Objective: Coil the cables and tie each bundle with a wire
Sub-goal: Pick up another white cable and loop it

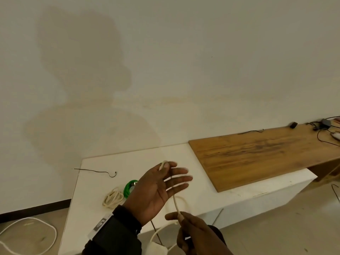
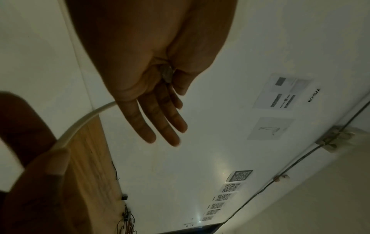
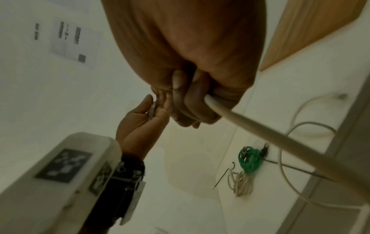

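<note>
My left hand [image 1: 166, 165] is raised over the white table [image 1: 95, 181], palm toward me. Its thumb pinches the plug end of a white cable [image 1: 174, 197] against the index finger, and the other fingers are spread straight. The plug [image 2: 167, 75] shows at the thumb in the left wrist view. The cable runs down behind those fingers to my right hand [image 1: 179, 217], which grips it a short way below. In the right wrist view the right hand's curled fingers [image 3: 188, 101] wrap the cable [image 3: 260, 134]. Below, the cable loops to a white adapter [image 1: 157, 249].
On the table lie a coiled white bundle [image 1: 113, 198], a green coiled cable [image 1: 128, 188] and a loose black wire [image 1: 95, 171]. A wooden board [image 1: 266, 159] spans to the right, with small electronics [image 1: 325, 124] at its far end. Another white cable [image 1: 36, 219] lies on the floor at left.
</note>
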The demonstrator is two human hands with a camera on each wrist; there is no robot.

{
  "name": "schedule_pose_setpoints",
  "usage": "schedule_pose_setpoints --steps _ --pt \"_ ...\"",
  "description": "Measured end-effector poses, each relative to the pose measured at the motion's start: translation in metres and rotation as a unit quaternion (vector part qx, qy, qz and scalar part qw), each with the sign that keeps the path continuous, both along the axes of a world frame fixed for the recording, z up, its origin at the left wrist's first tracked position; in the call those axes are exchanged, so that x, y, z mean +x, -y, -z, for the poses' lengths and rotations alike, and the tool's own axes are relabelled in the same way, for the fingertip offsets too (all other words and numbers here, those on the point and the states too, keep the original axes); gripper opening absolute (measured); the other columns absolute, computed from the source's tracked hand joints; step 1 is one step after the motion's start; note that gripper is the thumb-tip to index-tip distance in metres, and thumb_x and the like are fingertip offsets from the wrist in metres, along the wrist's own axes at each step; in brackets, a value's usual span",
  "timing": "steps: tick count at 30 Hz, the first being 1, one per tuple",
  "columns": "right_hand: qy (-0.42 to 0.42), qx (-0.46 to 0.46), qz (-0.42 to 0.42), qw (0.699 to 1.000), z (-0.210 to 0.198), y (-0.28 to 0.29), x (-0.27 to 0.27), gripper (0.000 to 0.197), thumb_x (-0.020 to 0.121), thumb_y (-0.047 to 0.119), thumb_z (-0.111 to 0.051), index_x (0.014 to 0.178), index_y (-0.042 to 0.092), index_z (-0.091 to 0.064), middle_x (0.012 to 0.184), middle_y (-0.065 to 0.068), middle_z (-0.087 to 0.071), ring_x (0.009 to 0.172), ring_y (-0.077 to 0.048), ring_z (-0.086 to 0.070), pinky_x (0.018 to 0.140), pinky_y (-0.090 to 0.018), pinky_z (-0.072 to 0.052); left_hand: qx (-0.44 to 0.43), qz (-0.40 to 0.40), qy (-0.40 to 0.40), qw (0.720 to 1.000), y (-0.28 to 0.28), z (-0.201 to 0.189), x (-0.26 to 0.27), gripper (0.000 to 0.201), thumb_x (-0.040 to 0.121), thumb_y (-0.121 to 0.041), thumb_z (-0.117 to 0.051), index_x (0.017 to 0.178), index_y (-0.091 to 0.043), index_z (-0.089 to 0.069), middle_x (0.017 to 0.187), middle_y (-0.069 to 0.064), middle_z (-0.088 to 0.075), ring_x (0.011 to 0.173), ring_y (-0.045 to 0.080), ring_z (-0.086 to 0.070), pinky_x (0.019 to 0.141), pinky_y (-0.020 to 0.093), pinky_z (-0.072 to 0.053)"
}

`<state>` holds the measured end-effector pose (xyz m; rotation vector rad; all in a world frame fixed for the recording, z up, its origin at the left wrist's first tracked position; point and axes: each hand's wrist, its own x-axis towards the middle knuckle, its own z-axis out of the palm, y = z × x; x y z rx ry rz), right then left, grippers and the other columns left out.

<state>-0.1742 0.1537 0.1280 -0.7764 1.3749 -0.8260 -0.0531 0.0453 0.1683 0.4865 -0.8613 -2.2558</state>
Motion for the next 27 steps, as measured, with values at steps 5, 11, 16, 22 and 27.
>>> schedule_pose_setpoints --steps 5,11,16,22,27 --pt "-0.052 -0.014 0.017 0.998 0.001 0.002 -0.007 0.024 0.099 0.037 -0.038 0.100 0.018 -0.054 0.056 -0.001 -0.054 0.043 -0.015 -0.032 0.044 -0.025 -0.023 0.017 0.022 0.029 0.999 -0.005 0.000 0.006 0.042 0.099 -0.037 -0.038 0.067 -0.009 -0.044 0.060 0.011 -0.045 0.071 0.034 -0.061 0.082 0.050 -0.052" --pt "0.027 -0.016 -0.055 0.998 -0.013 -0.002 0.006 0.020 0.096 0.034 -0.045 0.106 0.026 -0.061 0.059 0.001 -0.059 0.051 -0.009 -0.051 0.054 -0.017 -0.042 -0.095 -0.029 0.066 0.993 -0.009 0.009 -0.003 0.022 0.096 -0.010 -0.042 0.109 0.004 -0.054 0.115 0.022 -0.066 0.112 0.036 -0.062 0.102 0.044 -0.047" --pt "-0.057 -0.130 -0.034 0.989 -0.033 -0.027 0.004 0.033 0.074 0.065 -0.047 0.081 0.037 -0.065 0.051 0.008 -0.050 0.049 -0.001 -0.047 0.056 -0.008 -0.038 -0.125 -0.090 0.101 0.983 0.010 0.007 0.015 0.025 0.101 -0.007 -0.035 0.112 0.005 -0.054 0.083 0.022 -0.067 0.100 0.046 -0.065 0.095 0.041 -0.052" --pt "-0.422 -0.284 -0.046 0.860 -0.041 -0.044 0.010 0.052 0.044 0.095 -0.031 0.048 0.052 -0.059 0.051 0.020 -0.060 0.055 -0.003 -0.058 0.080 -0.038 -0.049 -0.286 -0.047 0.253 0.923 0.006 0.012 0.017 0.025 0.102 -0.003 -0.033 0.106 0.003 -0.056 0.072 0.016 -0.067 0.087 0.032 -0.071 0.077 0.024 -0.055" --pt "-0.432 -0.349 -0.073 0.829 -0.099 -0.037 -0.028 0.027 0.083 0.056 -0.050 0.074 0.036 -0.067 0.060 0.025 -0.061 0.052 0.001 -0.057 0.049 -0.006 -0.039 -0.358 0.079 0.294 0.883 -0.015 0.017 0.015 0.029 0.102 -0.017 -0.038 0.098 -0.003 -0.063 0.059 0.010 -0.065 0.061 0.026 -0.064 0.065 0.025 -0.044"
